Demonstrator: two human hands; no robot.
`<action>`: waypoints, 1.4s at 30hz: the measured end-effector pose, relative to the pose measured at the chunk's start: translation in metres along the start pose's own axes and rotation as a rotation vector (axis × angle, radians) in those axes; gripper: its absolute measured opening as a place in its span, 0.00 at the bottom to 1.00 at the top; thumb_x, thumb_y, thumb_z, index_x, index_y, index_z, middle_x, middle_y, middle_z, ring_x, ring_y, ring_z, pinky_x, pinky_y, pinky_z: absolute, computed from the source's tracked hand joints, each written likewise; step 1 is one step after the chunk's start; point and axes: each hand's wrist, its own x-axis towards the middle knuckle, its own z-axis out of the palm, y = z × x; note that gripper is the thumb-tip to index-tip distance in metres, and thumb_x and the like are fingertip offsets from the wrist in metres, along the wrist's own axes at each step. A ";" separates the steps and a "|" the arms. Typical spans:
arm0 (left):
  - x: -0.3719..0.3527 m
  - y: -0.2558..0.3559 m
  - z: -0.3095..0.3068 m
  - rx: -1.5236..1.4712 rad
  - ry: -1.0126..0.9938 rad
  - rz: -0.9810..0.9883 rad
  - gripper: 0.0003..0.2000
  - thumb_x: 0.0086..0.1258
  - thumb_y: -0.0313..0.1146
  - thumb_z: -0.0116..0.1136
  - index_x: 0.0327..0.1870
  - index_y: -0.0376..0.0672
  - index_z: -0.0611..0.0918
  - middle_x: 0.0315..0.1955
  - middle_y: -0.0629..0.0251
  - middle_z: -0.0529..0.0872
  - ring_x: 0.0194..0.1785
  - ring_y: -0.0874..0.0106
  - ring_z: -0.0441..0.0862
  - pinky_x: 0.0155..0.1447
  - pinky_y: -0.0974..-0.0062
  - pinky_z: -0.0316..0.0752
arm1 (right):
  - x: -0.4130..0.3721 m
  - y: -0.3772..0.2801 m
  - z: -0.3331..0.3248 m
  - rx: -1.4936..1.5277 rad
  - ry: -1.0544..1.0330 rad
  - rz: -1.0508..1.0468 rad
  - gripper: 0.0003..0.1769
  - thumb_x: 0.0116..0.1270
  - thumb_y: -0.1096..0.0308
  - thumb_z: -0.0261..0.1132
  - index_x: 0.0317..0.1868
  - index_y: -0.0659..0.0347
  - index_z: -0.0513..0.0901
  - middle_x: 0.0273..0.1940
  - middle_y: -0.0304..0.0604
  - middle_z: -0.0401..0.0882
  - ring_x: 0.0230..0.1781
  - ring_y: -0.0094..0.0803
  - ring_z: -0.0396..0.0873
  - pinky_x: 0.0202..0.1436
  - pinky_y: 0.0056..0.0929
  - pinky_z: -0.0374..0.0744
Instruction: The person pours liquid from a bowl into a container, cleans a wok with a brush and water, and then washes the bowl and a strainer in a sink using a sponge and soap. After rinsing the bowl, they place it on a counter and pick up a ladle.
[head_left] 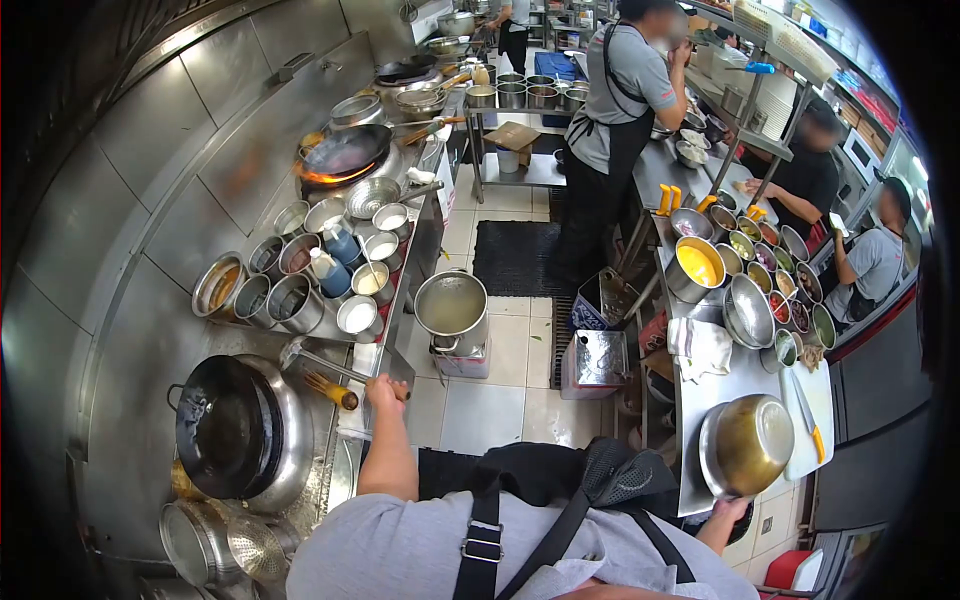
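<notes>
My left hand (384, 392) is closed round the wooden-ended handle of a long metal wok ladle (335, 367), whose head lies over the stove ledge at left. A bamboo wok brush (332, 391) rests just below that handle. Beside it, a black wok (228, 428) sits on a wide steel ring. On the right, my right hand (731, 510) grips the lower edge of a brownish metal bowl (757, 440), tilted with its base up and to the right. The rim of a second steel bowl (709, 452) shows behind it at the counter's edge.
Steel pots and sauce bottles (330, 272) crowd the left ledge. Flames rise under another wok (345, 150). A large stockpot (451, 311) stands in the aisle. At right are ingredient tins, a cloth (700, 347) and a knife (808, 418). A co-worker (622, 110) stands ahead.
</notes>
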 end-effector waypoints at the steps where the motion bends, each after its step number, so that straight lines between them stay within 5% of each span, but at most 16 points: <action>1: -0.003 0.005 0.000 0.008 0.029 0.037 0.07 0.65 0.26 0.57 0.33 0.45 0.70 0.22 0.67 0.71 0.22 0.69 0.72 0.27 0.67 0.75 | -0.005 0.010 -0.002 -0.141 0.038 0.016 0.19 0.71 0.60 0.58 0.55 0.63 0.80 0.55 0.47 0.80 0.48 0.42 0.81 0.52 0.49 0.82; 3: -0.015 0.015 -0.002 0.014 0.061 0.084 0.07 0.63 0.23 0.54 0.30 0.45 0.68 0.21 0.68 0.69 0.20 0.71 0.70 0.25 0.70 0.72 | 0.079 0.045 -0.049 -0.413 0.052 0.080 0.19 0.72 0.57 0.58 0.53 0.61 0.79 0.49 0.46 0.81 0.41 0.40 0.82 0.45 0.46 0.83; 7: -0.037 0.006 -0.008 0.007 0.015 0.069 0.08 0.60 0.21 0.52 0.29 0.46 0.67 0.19 0.68 0.68 0.18 0.73 0.67 0.20 0.72 0.66 | 0.001 0.018 -0.014 -0.715 -0.008 0.101 0.24 0.72 0.51 0.58 0.56 0.62 0.76 0.41 0.48 0.81 0.32 0.44 0.81 0.33 0.41 0.84; 8: -0.043 0.002 -0.007 0.012 0.014 0.085 0.08 0.59 0.21 0.52 0.29 0.46 0.67 0.19 0.68 0.68 0.18 0.73 0.67 0.19 0.72 0.65 | -0.023 0.005 0.001 -0.706 -0.055 0.115 0.18 0.73 0.61 0.57 0.55 0.65 0.76 0.43 0.51 0.82 0.33 0.45 0.84 0.31 0.41 0.86; 14: -0.080 0.006 -0.036 0.073 -0.031 0.190 0.09 0.56 0.20 0.53 0.29 0.45 0.68 0.20 0.69 0.68 0.18 0.74 0.68 0.18 0.73 0.64 | -0.067 -0.004 0.028 -1.002 -0.309 0.206 0.17 0.73 0.65 0.56 0.56 0.66 0.75 0.43 0.53 0.83 0.35 0.46 0.85 0.32 0.43 0.87; 22: -0.120 0.059 -0.060 0.093 0.028 0.320 0.12 0.57 0.21 0.56 0.40 0.44 0.71 0.24 0.67 0.74 0.20 0.74 0.72 0.23 0.74 0.71 | -0.133 0.061 0.107 -2.225 -1.187 0.816 0.16 0.72 0.70 0.54 0.57 0.69 0.74 0.44 0.56 0.83 0.37 0.48 0.86 0.33 0.45 0.88; 27: -0.178 0.107 -0.070 -0.106 -0.227 0.365 0.12 0.63 0.27 0.58 0.47 0.44 0.72 0.25 0.68 0.74 0.22 0.76 0.73 0.25 0.76 0.73 | -0.186 0.113 0.188 -2.603 -1.690 0.954 0.16 0.72 0.73 0.53 0.57 0.70 0.74 0.44 0.57 0.84 0.38 0.48 0.86 0.34 0.46 0.89; 28: -0.195 0.116 -0.076 -0.107 -0.202 0.376 0.12 0.63 0.27 0.58 0.47 0.44 0.72 0.25 0.68 0.74 0.22 0.76 0.73 0.25 0.76 0.73 | -0.229 0.115 0.205 -2.639 -1.722 0.896 0.17 0.71 0.77 0.50 0.58 0.73 0.72 0.45 0.61 0.84 0.41 0.50 0.87 0.38 0.47 0.89; 30: -0.222 0.135 -0.091 -0.479 -0.494 0.371 0.15 0.65 0.31 0.58 0.51 0.44 0.72 0.26 0.70 0.73 0.24 0.78 0.72 0.29 0.79 0.73 | -0.281 0.129 0.231 -2.732 -1.842 0.669 0.20 0.70 0.80 0.47 0.59 0.78 0.70 0.46 0.65 0.84 0.42 0.52 0.87 0.42 0.45 0.90; 31: -0.231 0.140 -0.101 -0.489 -0.547 0.420 0.16 0.67 0.33 0.58 0.53 0.44 0.72 0.27 0.71 0.73 0.25 0.80 0.71 0.30 0.81 0.71 | -0.320 0.130 0.243 -2.722 -2.081 0.607 0.21 0.70 0.79 0.46 0.61 0.81 0.68 0.47 0.66 0.83 0.43 0.52 0.88 0.41 0.41 0.90; 32: -0.237 0.147 -0.114 -0.502 -0.645 0.424 0.20 0.65 0.36 0.60 0.56 0.43 0.72 0.28 0.70 0.73 0.27 0.78 0.74 0.33 0.78 0.77 | -0.321 0.148 0.246 -2.809 -2.001 0.529 0.22 0.71 0.77 0.48 0.63 0.78 0.70 0.48 0.63 0.83 0.42 0.48 0.88 0.41 0.41 0.90; 35: -0.263 0.171 -0.142 -0.228 -0.641 0.437 0.28 0.61 0.41 0.63 0.61 0.40 0.72 0.31 0.66 0.74 0.33 0.71 0.78 0.48 0.55 0.85 | -0.338 0.214 0.258 -2.736 -2.502 0.201 0.21 0.72 0.75 0.49 0.62 0.75 0.74 0.50 0.56 0.84 0.41 0.45 0.88 0.39 0.39 0.90; 36: -0.271 0.176 -0.146 -0.239 -0.656 0.423 0.26 0.63 0.40 0.62 0.60 0.43 0.72 0.33 0.66 0.74 0.34 0.71 0.78 0.43 0.57 0.84 | -0.339 0.252 0.262 -2.458 -2.955 -0.096 0.21 0.70 0.72 0.52 0.60 0.71 0.76 0.49 0.55 0.84 0.41 0.45 0.87 0.41 0.39 0.88; 38: -0.289 0.173 -0.156 -0.360 -0.367 0.439 0.15 0.68 0.35 0.59 0.54 0.46 0.74 0.28 0.69 0.72 0.29 0.76 0.74 0.33 0.71 0.78 | -0.358 0.299 0.259 -1.553 -3.654 -0.708 0.20 0.67 0.66 0.58 0.56 0.64 0.82 0.49 0.54 0.86 0.41 0.47 0.86 0.44 0.38 0.84; 40: -0.297 0.175 -0.194 -0.490 -0.323 0.463 0.10 0.70 0.33 0.58 0.49 0.48 0.74 0.26 0.71 0.71 0.25 0.79 0.71 0.29 0.74 0.74 | -0.433 0.307 0.246 -1.808 -3.194 -0.631 0.20 0.64 0.61 0.60 0.53 0.62 0.84 0.45 0.57 0.85 0.43 0.51 0.85 0.50 0.41 0.81; 42: -0.303 0.175 -0.233 -0.617 -0.301 0.495 0.06 0.73 0.31 0.56 0.45 0.49 0.73 0.24 0.74 0.69 0.22 0.81 0.68 0.25 0.77 0.69 | -0.516 0.297 0.234 -1.945 -3.084 -0.579 0.19 0.65 0.61 0.60 0.52 0.63 0.84 0.43 0.57 0.86 0.45 0.53 0.84 0.52 0.44 0.80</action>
